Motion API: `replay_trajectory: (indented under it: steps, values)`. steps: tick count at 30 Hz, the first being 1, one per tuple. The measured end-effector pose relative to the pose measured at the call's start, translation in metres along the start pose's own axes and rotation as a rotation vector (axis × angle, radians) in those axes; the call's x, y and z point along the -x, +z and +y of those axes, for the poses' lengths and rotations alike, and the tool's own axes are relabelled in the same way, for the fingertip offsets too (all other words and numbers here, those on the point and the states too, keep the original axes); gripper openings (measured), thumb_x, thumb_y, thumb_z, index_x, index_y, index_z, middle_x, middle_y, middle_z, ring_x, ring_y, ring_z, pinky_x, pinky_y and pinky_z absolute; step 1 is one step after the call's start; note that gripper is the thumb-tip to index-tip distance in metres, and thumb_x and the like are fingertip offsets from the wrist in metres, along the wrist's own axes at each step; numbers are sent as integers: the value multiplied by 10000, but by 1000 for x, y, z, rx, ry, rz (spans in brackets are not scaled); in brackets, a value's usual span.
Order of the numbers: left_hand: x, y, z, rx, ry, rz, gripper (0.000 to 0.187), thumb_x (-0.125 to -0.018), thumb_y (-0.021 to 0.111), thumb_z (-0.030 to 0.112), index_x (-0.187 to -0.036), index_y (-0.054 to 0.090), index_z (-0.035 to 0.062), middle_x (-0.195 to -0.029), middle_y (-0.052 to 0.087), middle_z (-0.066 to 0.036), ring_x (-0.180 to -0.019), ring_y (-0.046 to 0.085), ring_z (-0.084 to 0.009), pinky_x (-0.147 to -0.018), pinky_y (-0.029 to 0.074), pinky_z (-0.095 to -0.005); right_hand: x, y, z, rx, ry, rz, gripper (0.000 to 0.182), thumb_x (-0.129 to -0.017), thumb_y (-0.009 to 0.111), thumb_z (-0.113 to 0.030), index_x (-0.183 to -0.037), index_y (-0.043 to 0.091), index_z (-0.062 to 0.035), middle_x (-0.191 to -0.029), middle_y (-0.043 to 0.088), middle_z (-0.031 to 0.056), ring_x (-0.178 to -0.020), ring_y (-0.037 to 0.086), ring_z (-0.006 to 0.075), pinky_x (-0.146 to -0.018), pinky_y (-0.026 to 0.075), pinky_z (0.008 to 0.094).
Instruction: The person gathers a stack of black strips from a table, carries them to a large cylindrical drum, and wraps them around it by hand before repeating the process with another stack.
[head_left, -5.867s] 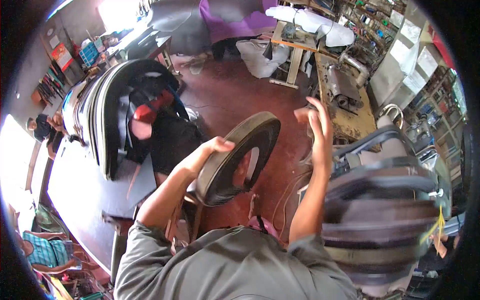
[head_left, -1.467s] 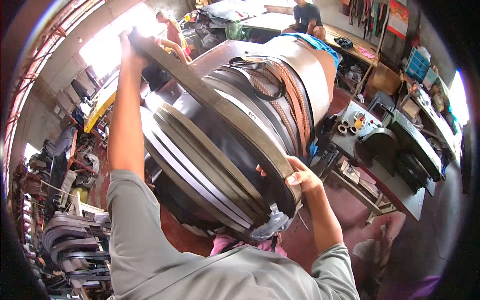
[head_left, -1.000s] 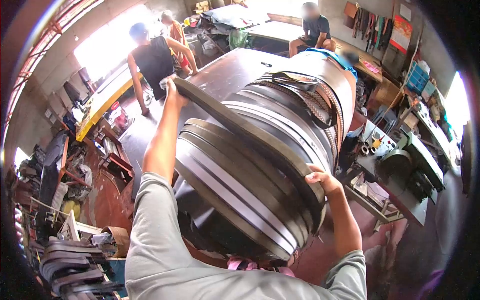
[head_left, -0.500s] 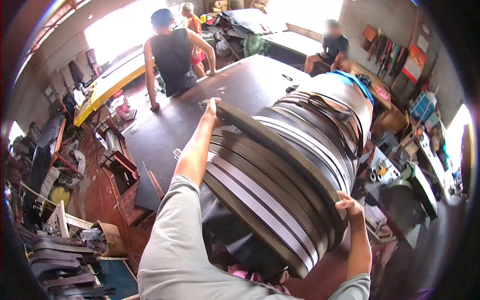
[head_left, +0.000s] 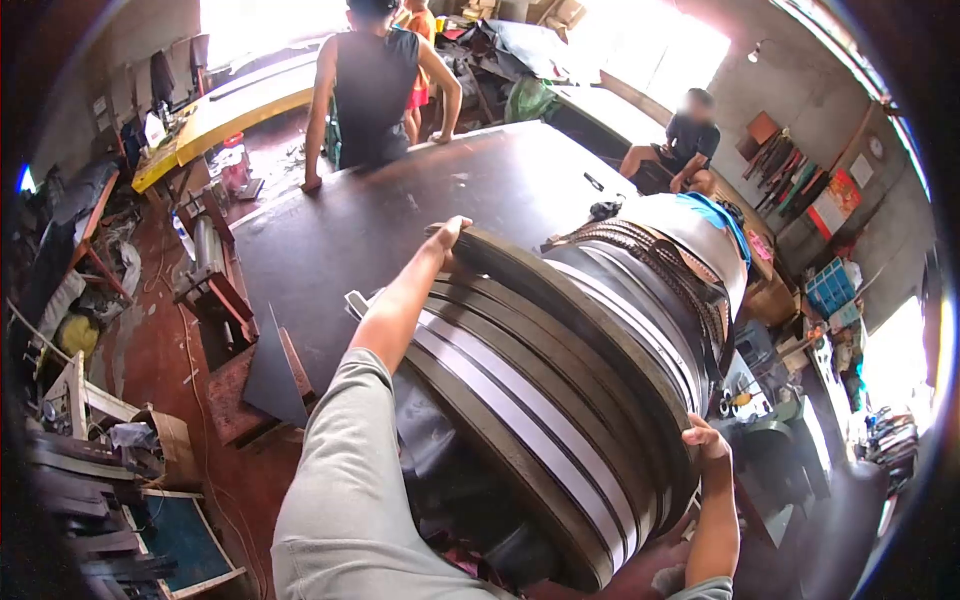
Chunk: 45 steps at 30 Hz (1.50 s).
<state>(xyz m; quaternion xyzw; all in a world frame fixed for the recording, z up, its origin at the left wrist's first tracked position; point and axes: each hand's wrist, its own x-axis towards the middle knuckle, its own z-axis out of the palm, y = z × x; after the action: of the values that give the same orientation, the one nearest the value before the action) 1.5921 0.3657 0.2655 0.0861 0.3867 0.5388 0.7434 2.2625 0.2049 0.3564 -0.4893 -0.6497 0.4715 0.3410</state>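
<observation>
A stack of long dark strips [head_left: 590, 312], like belt straps, bends over a larger heap between my hands. My left hand [head_left: 450, 234] is closed around its far upper end, above the table. At the lower right, my right hand [head_left: 706, 440] grips the other end, thumb on top, its other fingers mostly hidden. Under and beside the held stack, rows of brown strips [head_left: 530, 345] and white-edged strips [head_left: 500, 393] curve down over the near table edge. Just beyond lie more black-and-white strips [head_left: 632, 292] and braided brown straps [head_left: 668, 250].
The dark tabletop [head_left: 400, 200] stretches away to the left. One person [head_left: 375, 95] leans on its far edge, another [head_left: 415, 60] stands behind, and a third [head_left: 690, 140] sits at right. A metal-and-wood machine [head_left: 215, 265] and sharp-cornered panel [head_left: 275, 370] stand left.
Both hands keep hold of the strip stack, which now curves more closely along the heap where it looked straighter before. The camera view has shifted and tilted.
</observation>
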Motion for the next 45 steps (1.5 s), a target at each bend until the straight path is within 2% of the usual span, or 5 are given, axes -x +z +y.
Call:
replay_trajectory:
  steps: [2, 13, 20, 36, 45]
  values:
    - [26, 20, 0, -87, -7, 27, 570, -934, 493, 448, -1170, 589, -62, -1058, 696, -248, -981, 671, -399, -1000, 509, -545, -10, 2, -8, -111, 311, 38, 592, -752, 725, -192, -1272, 634, 77, -1201, 690, 205, -1067, 672, 241, -988, 479, 326]
    - [18, -59, 16, -125, -46, -57, 596, -976, 505, 414, -1346, 508, -52, -1236, 649, -248, -1097, 648, -442, -1071, 459, -601, -12, 27, -86, -131, 554, -235, 769, -601, 715, -298, -1295, 644, 27, -1159, 678, 74, -1022, 592, 179, -947, 410, 261]
    - [15, -76, 32, -1004, 783, 666, 503, -1016, 537, 382, -1321, 577, -15, -1329, 628, -187, -1201, 590, -321, -1046, 433, -426, -9, 67, -147, -161, 400, -374, 1051, -641, 701, -448, -1471, 412, 127, -1475, 504, 212, -1329, 515, 294, -1132, 369, 372]
    - [149, 133, -36, -1392, 1024, -425, 516, -1052, 494, 479, -1389, 604, 104, -1467, 553, -149, -1375, 489, -327, -1153, 374, -491, -11, 41, -110, -113, 453, -266, 651, -811, 591, -382, -1291, 626, 56, -1252, 669, 151, -1121, 614, 240, -1027, 429, 334]
    - [149, 145, -63, -1659, 979, -399, 467, -997, 572, 415, -943, 681, -36, -866, 671, -179, -861, 649, -316, -840, 488, -390, -19, 51, -106, -96, 418, -497, 519, -956, 598, -354, -1338, 630, -3, -1379, 618, 125, -1279, 537, 178, -1150, 334, 325]
